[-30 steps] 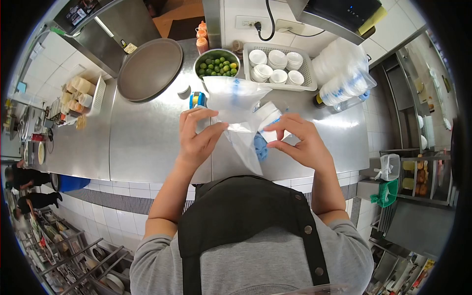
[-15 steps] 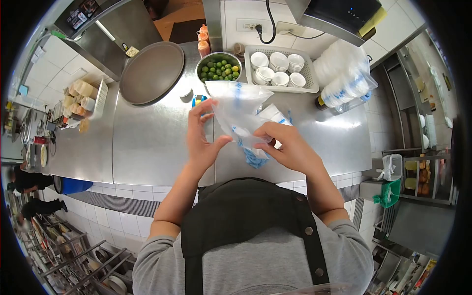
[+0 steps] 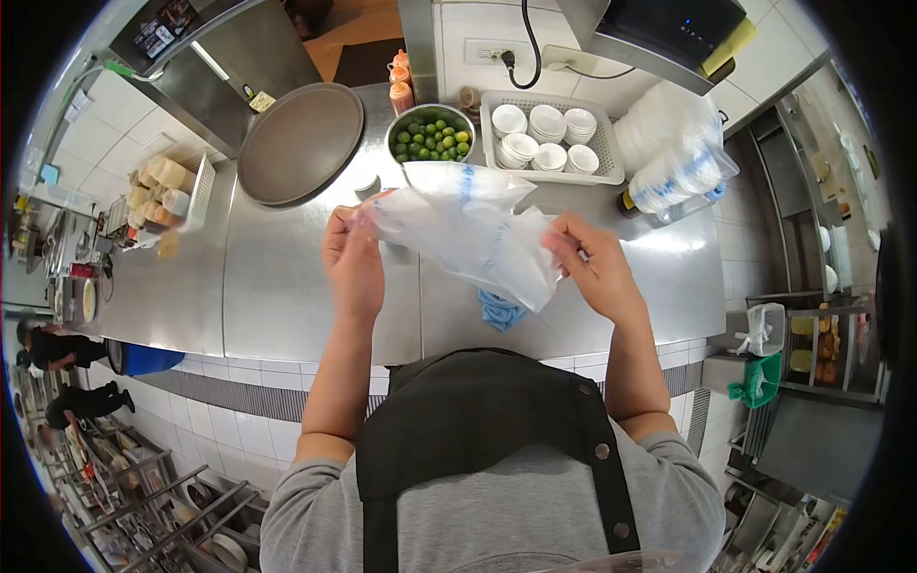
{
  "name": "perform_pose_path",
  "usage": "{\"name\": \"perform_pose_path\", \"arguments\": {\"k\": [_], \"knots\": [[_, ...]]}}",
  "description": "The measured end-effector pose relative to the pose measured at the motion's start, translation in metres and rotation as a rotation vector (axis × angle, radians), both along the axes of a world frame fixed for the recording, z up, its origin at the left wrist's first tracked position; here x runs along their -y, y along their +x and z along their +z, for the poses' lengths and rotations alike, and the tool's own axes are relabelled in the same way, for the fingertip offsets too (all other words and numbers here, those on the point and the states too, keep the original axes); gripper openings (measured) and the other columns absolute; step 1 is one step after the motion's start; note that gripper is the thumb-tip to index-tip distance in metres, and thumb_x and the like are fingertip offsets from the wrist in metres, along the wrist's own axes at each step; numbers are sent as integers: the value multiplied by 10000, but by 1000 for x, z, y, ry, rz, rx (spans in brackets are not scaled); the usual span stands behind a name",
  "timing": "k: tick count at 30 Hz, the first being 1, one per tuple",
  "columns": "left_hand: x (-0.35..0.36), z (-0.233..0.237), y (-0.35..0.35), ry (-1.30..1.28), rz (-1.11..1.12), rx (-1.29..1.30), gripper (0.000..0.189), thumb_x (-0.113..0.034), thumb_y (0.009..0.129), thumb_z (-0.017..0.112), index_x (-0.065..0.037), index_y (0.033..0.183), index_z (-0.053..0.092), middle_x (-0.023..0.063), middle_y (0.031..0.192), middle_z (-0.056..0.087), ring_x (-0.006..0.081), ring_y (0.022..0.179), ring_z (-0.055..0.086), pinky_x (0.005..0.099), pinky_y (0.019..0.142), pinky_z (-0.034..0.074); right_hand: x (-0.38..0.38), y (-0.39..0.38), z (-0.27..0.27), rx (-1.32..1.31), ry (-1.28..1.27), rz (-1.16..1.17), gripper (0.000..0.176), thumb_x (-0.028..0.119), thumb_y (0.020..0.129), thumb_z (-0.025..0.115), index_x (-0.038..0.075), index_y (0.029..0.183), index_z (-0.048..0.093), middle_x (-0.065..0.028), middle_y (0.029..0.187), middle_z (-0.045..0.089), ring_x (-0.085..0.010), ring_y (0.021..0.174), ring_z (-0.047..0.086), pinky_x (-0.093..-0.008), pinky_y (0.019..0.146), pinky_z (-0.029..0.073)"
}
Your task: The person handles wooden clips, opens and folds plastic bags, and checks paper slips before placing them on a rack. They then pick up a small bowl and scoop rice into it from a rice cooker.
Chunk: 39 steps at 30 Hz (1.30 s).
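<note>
A clear plastic bag (image 3: 468, 234) with blue print is stretched between my two hands above the steel counter. My left hand (image 3: 355, 258) pinches its left edge, fingers closed. On the other side, my right hand (image 3: 594, 263) grips the right edge between thumb and fingers. Below the bag, a crumpled blue cloth (image 3: 501, 310) lies on the counter. A steel bowl of green limes (image 3: 430, 138) stands just beyond the bag. The bag hides part of the counter behind it.
Stacked white bowls (image 3: 547, 124) sit in a white perforated basket (image 3: 611, 158). Wrapped white containers (image 3: 673, 162) stand to the right. A round brown tray (image 3: 301, 143) and orange squeeze bottles (image 3: 400, 86) are at the back left. Two people (image 3: 91, 401) stand far left.
My hands have moved apart and the bag is now spread wide between them. My left hand, open before, has closed on the bag's left edge.
</note>
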<state>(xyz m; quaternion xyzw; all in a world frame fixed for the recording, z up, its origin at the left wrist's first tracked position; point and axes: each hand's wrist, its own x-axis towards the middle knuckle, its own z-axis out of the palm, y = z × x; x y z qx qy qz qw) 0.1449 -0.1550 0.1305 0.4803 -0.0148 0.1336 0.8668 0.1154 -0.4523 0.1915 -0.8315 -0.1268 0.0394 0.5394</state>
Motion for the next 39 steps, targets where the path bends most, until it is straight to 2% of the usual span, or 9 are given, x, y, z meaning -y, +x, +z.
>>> {"name": "perform_pose_path", "arguments": {"k": [7,9,14,17,21,24,30,35,39], "knots": [[9,12,-24,-239,-886,-59,83,-132,998,570,-66,1035,536,98,946,699,229,952,704,413,894,543,2,10,1,44,-142,-68,121,125,990,634,18,1015,586,-37,729,591,-108,622,512,-273,592,427],[22,11,-33,139,-1079,-103,122,-139,975,611,-40,1012,551,97,906,690,241,911,711,432,821,564,4,13,1,76,-207,-73,127,120,974,653,22,1019,584,-38,728,589,-113,622,503,-280,581,415],[11,-47,-50,1871,-969,-19,228,-125,880,732,-29,1063,636,114,853,678,299,919,689,448,822,538,10,13,15,129,-210,-90,168,138,943,684,35,995,562,-102,685,562,-223,591,509,-340,595,437],[-1,-37,-42,1932,-826,-131,345,-114,824,755,-56,1149,657,157,985,677,368,967,670,474,850,529,11,13,23,134,-242,-17,173,139,926,696,35,963,563,-114,719,582,-238,616,541,-358,607,451],[15,59,-52,1630,-445,270,366,-132,844,741,-63,1185,628,112,1373,532,332,867,694,437,715,566,-1,13,19,159,-289,142,138,94,910,702,27,935,583,-82,769,589,-206,649,535,-322,616,445],[23,93,-56,1452,-335,365,400,-214,840,762,-80,1190,621,96,1394,504,303,837,690,418,693,562,-11,16,17,272,-353,307,141,72,889,706,25,940,583,-102,786,595,-268,668,564,-360,628,462],[11,76,-36,1569,-527,402,351,-269,868,759,-86,1143,642,86,1020,697,295,826,682,400,669,546,-9,15,34,237,-192,436,147,40,840,740,35,860,594,-93,822,642,-299,866,633,-389,794,490],[-9,64,-11,1025,-637,439,118,-153,897,712,-45,920,670,84,800,681,263,818,646,353,780,490,1,15,26,205,435,589,185,61,833,774,50,791,594,-70,903,669,-251,905,632,-417,938,480],[-4,47,3,447,-696,573,71,-44,896,663,-12,837,641,43,770,634,207,833,561,330,755,454,-13,13,15,33,783,685,103,52,884,729,34,857,631,-52,903,675,-173,824,622,-361,862,500]]}}
